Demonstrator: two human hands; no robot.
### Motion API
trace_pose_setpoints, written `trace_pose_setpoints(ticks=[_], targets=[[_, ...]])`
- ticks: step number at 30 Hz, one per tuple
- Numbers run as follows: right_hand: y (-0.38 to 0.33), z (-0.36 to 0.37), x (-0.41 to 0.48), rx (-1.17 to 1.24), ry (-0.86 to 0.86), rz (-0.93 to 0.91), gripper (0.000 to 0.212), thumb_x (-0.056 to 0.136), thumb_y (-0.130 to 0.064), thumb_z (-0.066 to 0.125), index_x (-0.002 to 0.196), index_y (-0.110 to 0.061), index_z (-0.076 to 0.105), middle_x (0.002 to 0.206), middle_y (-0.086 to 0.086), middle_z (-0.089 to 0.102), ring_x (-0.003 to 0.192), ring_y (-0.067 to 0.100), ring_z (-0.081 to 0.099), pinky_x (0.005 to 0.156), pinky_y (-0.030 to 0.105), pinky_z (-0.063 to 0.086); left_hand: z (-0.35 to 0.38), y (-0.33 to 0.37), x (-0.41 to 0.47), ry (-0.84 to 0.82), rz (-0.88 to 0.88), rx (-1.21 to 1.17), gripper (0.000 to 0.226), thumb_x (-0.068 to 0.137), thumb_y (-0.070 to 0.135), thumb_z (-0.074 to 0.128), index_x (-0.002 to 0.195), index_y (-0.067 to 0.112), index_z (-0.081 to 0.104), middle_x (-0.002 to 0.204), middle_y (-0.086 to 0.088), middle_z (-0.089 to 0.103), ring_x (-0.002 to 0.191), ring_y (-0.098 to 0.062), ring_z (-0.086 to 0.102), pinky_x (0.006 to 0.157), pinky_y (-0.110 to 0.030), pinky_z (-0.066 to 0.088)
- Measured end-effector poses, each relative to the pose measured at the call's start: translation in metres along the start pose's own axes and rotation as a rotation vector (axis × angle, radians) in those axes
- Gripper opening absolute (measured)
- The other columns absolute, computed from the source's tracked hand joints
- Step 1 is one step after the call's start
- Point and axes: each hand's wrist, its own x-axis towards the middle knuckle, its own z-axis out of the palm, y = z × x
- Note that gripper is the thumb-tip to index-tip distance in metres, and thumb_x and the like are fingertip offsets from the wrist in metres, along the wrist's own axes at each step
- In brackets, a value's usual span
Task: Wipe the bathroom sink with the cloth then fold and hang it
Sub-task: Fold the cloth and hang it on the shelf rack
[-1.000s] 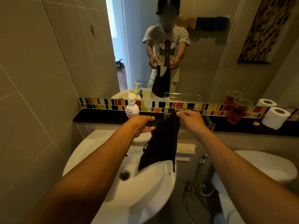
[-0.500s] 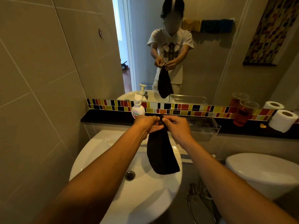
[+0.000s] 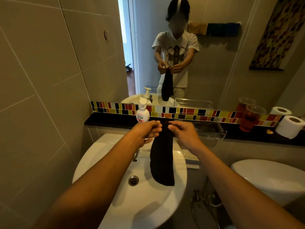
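Note:
A black cloth (image 3: 162, 161) hangs folded into a narrow strip above the white sink (image 3: 148, 199). My left hand (image 3: 145, 133) and my right hand (image 3: 182, 133) pinch its top edge close together, fingertips almost touching. The cloth's lower end dangles over the basin, just right of the drain (image 3: 133, 180). The tap is mostly hidden behind my left forearm.
A soap pump bottle (image 3: 142, 113) stands on the dark ledge (image 3: 105, 120) behind my hands. A clear wire-bottomed tray (image 3: 208, 129), an orange cup (image 3: 250, 119) and a toilet roll (image 3: 290, 126) sit further right. The toilet (image 3: 272, 177) is at right. The mirror shows towels on a rail (image 3: 214, 28).
My hands came together from about a cloth-width apart, folding the cloth in half lengthwise. It now hangs as a narrower strip; the view has shifted slightly.

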Motion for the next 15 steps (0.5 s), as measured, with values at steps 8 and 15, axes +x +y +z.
trace_pose_setpoints(ticks=[8,15], targets=[[-0.049,-0.033,0.011,0.050,-0.149,0.119,0.023,0.099,-0.021,0.045,0.114,-0.018,0.063,0.111,0.003,0.067,0.106,0.014,0.063,0.087,0.031,0.051,-0.010,-0.016,0.003,-0.202,0.446,0.635,0.068,0.087,0.000,0.059,0.143,0.029,0.033,0.151,-0.004,0.031,0.139,-0.023,0.029,0.110,-0.043,0.033],[-0.056,-0.071,0.014,0.181,-0.192,0.146,0.022,0.099,-0.016,0.043,0.110,-0.016,0.062,0.109,0.006,0.067,0.110,0.020,0.062,0.094,0.037,0.049,0.007,-0.007,0.004,-0.361,0.416,0.370,0.021,0.089,0.014,0.059,0.110,0.019,0.060,0.110,-0.001,0.066,0.106,-0.015,0.062,0.100,-0.040,0.045]])
